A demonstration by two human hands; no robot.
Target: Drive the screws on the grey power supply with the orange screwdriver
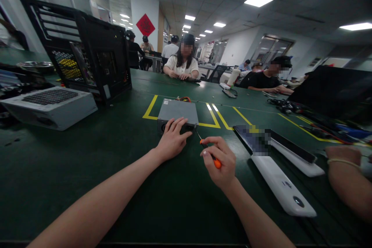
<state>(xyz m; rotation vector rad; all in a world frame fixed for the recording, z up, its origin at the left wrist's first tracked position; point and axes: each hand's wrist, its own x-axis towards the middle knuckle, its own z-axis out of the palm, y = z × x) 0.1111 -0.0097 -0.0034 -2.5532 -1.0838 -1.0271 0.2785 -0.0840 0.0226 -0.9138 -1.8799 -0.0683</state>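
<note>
A grey computer power supply [178, 110] lies on the green table in front of me, with coloured wires at its far side. My left hand [173, 139] grips its near edge, fingers over the top and thumb along the near face. Pinched in my right hand [219, 159] is a screwdriver [217, 163] with an orange and black handle. Its thin shaft points up and left at the power supply's near right corner; I cannot tell whether the tip touches a screw there.
A second power supply [65, 104] and an open black computer case [95, 54] stand at left. Yellow tape [149, 112] marks the table [130, 201]. White phone-like devices [283, 184] lie at right, near another person's arm [348, 178]. Someone sits opposite [183, 62].
</note>
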